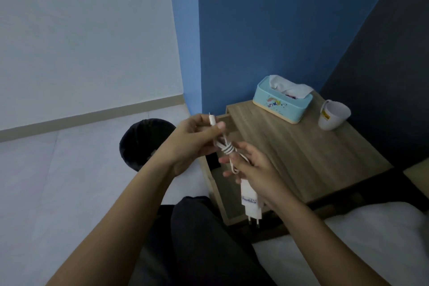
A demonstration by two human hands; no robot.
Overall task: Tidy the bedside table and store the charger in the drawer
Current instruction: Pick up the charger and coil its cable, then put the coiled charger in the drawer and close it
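A white charger (pixel 250 199) with its plug pins pointing down hangs from my right hand (pixel 253 169). Its white cable (pixel 226 147) is coiled into a bundle with wraps around the middle, held between both hands. My left hand (pixel 195 141) pinches the cable's connector end, which sticks up past my thumb. Both hands hover over the open drawer (pixel 214 183) of the wooden bedside table (pixel 301 151), at its left side. The drawer's inside is mostly hidden by my hands.
A light blue tissue box (pixel 282 102) and a tilted white cup (pixel 333 115) stand at the back of the tabletop. A black waste bin (pixel 141 144) sits on the floor left of the drawer. White bedding (pixel 371 239) lies at lower right.
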